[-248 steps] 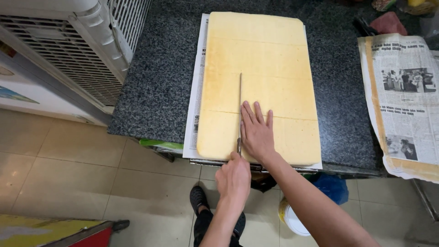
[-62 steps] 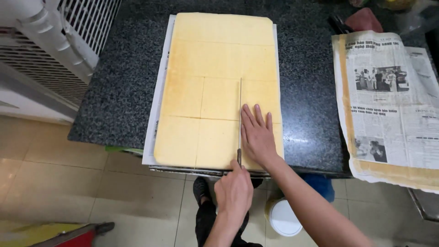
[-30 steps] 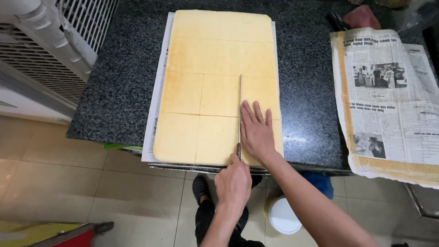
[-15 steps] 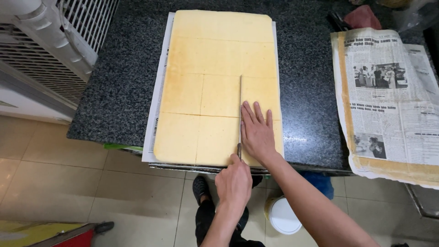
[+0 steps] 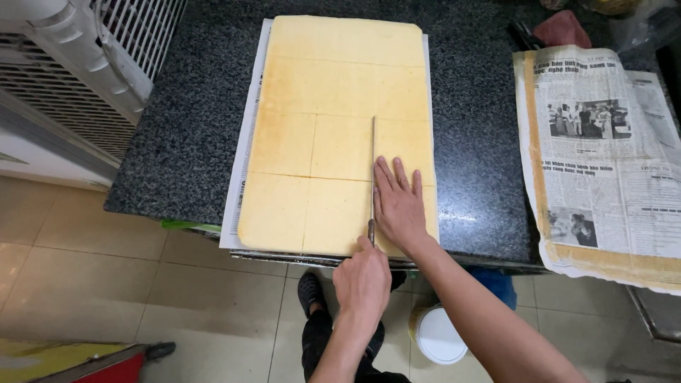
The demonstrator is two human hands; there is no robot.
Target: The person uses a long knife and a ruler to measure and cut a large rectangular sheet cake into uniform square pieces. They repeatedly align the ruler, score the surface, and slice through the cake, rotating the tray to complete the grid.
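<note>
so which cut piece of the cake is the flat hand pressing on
The right hand lies flat on the near right piece of the sponge cake, just right of the knife; the other pieces are untouched.

Sheet cake point(image 5: 333, 128) on paper liner point(image 5: 245, 163), counter point(image 5: 191, 135) middle, reaching near edge. Knife point(image 5: 372, 170) in cake's right part; right hand point(image 5: 399, 206) flat beside it, left hand point(image 5: 363, 280) off near edge. Newspaper point(image 5: 603, 156) at right edge. Cloth point(image 5: 564, 28) far right corner.

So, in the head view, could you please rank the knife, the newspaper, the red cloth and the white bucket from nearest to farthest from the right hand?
From the right hand, flat on the cake:
1. Knife, touching its left edge.
2. White bucket, below on the floor.
3. Newspaper, to the right on the counter.
4. Red cloth, at the far right corner.
</note>
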